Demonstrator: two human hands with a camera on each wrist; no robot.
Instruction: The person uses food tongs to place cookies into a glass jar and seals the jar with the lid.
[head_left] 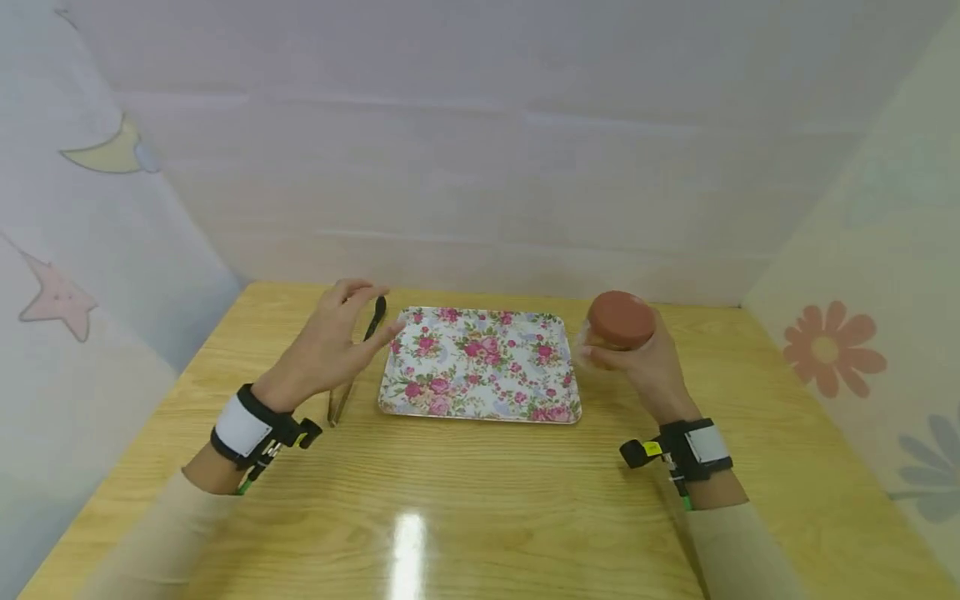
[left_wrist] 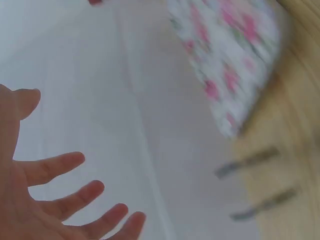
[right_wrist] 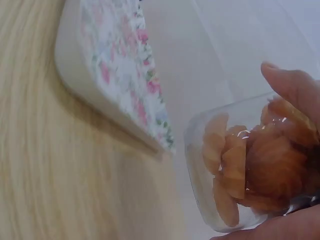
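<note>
Right hand (head_left: pixel 647 360) grips the lidded jar (head_left: pixel 619 327) of orange slices; left hand (head_left: pixel 333 343), fingers spread, hovers over tongs (head_left: pixel 356 367); floral tray (head_left: pixel 480 364) bare, lid apparently unopened.

No words, numbers or brand names can be read anywhere. The jar (head_left: pixel 619 329) has no label you can see, and the white patches on the wrist bands (head_left: pixel 242 427) are blank.
</note>
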